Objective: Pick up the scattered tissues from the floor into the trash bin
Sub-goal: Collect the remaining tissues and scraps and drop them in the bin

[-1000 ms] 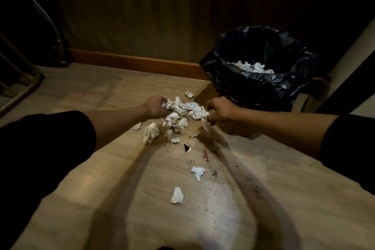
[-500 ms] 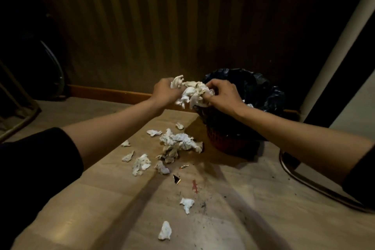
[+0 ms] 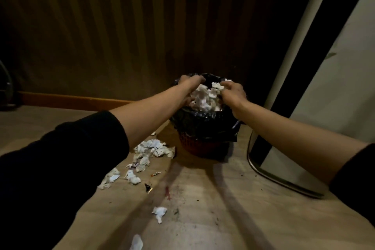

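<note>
A: Starting nearest the camera, a single crumpled tissue (image 3: 136,242) is seen at the bottom edge of the wooden floor (image 3: 233,219), and another lone tissue (image 3: 160,212) is found a little farther on, beside a red smear (image 3: 167,193) and some dark crumbs.

B: And beyond that?

A: A loose heap of scattered tissues (image 3: 150,153) is spread on the floor just left of the trash bin (image 3: 203,146), partly hidden by the left sleeve (image 3: 60,168). A small shiny wrapper scrap (image 3: 156,174) is seen nearby; no writing on it can be read.

B: How are the hands described?

A: Both are held over the bin's mouth. The left hand (image 3: 189,85) is curled with fingers bent down onto a white bundle of tissues (image 3: 205,97), and the right hand (image 3: 233,92) is closed around the same bundle from the other side. The bundle is pressed between them, at the rim of the black bin liner (image 3: 205,122).

B: And farthest back?

A: A striped dark wall (image 3: 121,26) and an orange skirting board (image 3: 71,99) are seen. No labels are legible anywhere.
</note>
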The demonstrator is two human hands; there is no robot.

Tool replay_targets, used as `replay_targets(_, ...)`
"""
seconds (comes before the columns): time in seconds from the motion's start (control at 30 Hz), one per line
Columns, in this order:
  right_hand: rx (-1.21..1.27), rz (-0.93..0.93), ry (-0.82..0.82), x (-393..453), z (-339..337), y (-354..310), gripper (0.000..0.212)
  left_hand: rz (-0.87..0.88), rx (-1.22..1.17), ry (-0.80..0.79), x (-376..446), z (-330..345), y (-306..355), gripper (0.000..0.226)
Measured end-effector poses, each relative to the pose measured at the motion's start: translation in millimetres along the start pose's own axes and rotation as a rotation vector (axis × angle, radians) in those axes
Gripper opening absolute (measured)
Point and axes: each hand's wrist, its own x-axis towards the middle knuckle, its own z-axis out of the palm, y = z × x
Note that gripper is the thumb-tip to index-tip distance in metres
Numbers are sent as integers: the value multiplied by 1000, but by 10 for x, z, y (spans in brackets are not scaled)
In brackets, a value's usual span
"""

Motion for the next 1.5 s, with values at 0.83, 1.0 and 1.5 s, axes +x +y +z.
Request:
replay_targets(0.83, -715, -203, -671, -478, 2157, 824, 41, -233, 876, 65, -270, -2805, -1985, 11)
replay_targets(1.0, -785, -59, -642, -275, 2433, 1302, 45, -306, 1084, -57, -154, -2960, -2502, 30)
replay_targets(1.5, -778, -185, -562, -78, 2646, 2060, 5, -29, 1181, -21, 28, -3187, -3216, 31)
